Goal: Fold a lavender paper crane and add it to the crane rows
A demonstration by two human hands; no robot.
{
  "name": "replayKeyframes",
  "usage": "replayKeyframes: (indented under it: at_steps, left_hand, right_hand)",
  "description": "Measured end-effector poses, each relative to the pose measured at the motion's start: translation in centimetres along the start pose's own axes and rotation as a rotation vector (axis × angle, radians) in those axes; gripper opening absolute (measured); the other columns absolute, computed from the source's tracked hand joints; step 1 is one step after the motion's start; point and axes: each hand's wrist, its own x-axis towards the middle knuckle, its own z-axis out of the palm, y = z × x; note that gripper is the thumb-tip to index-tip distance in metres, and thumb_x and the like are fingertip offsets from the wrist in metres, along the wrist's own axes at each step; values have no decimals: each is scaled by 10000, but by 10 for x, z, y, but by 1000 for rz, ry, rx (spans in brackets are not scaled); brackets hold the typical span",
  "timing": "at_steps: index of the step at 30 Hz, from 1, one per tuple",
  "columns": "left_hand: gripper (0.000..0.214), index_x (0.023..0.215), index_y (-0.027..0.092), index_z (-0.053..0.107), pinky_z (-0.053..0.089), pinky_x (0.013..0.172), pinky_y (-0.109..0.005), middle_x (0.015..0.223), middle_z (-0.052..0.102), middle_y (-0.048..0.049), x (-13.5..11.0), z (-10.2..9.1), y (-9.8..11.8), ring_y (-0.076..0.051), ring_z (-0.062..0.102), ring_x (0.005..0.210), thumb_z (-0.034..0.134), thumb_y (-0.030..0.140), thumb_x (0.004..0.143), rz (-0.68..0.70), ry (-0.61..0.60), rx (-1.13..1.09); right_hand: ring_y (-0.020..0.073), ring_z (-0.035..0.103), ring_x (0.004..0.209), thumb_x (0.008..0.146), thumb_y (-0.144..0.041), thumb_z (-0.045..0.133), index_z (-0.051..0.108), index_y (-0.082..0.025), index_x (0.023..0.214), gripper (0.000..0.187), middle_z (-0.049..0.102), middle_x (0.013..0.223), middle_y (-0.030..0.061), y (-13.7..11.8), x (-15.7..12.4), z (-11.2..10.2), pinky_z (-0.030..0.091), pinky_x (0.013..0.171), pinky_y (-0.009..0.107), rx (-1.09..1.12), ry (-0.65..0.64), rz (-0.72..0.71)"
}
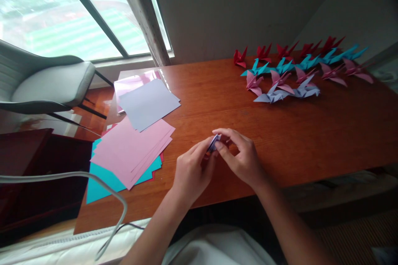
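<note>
A small piece of folded lavender paper (214, 143) is held up between my two hands, over the near part of the wooden table. My left hand (193, 169) pinches it from the left, with its fingers curled around the lower side. From the right, my right hand (241, 153) grips the same piece between thumb and index finger. Much of the paper is covered by the fingers, so its exact folded shape cannot be made out. Two finished lavender paper cranes (273, 94) stand farther back on the right.
Rows of red cranes (286, 51), turquoise cranes (284, 65) and pink cranes (280, 80) stand at the table's (205, 95) back right. To the left lie lavender sheets (149, 103), pink sheets (133, 149) and turquoise sheets (102, 186). A white cable (77, 175) arches at the near left; a chair (52, 83) stands beyond.
</note>
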Motion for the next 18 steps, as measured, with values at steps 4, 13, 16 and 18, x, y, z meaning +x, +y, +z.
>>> replayKeyframes:
  at_steps: [4, 13, 16, 18]
  left_hand:
    - [297, 1248, 158, 638, 554, 850, -243, 1167, 752, -100, 0, -2, 2, -177, 740, 954, 579, 192, 959, -19, 7, -85]
    - [180, 1129, 210, 633, 536, 864, -298, 1134, 743, -73, 0, 0, -2, -199, 708, 1021, 557, 188, 967, -17, 57, 33]
    - [127, 1052, 210, 655, 526, 862, -303, 1138, 705, -84, 2, -1, 0, -208, 670, 1046, 584, 188, 948, 5, 145, 83]
    - [56, 966, 192, 649, 518, 763, -275, 1024, 675, -78, 2, -3, 2, -188, 653, 925, 600, 199, 939, -10, 205, 62]
  right_hand:
    - [174, 692, 934, 934, -150, 570, 653, -238, 1158, 254, 731, 1079, 41, 4, 0, 1, 550, 813, 291, -18, 13, -13]
    - [174, 686, 848, 894, -98, 563, 606, -263, 1224, 372, 724, 1018, 33, 9, -3, 4, 569, 738, 297, -144, 109, -89]
    - [167, 675, 804, 887, -97, 581, 600, -267, 1226, 380, 717, 976, 26, 8, -3, 5, 569, 718, 291, -170, 124, -118]
    - [158, 658, 751, 886, -107, 600, 590, -270, 1239, 389, 706, 935, 17, 8, -4, 5, 566, 690, 286, -176, 146, -124]
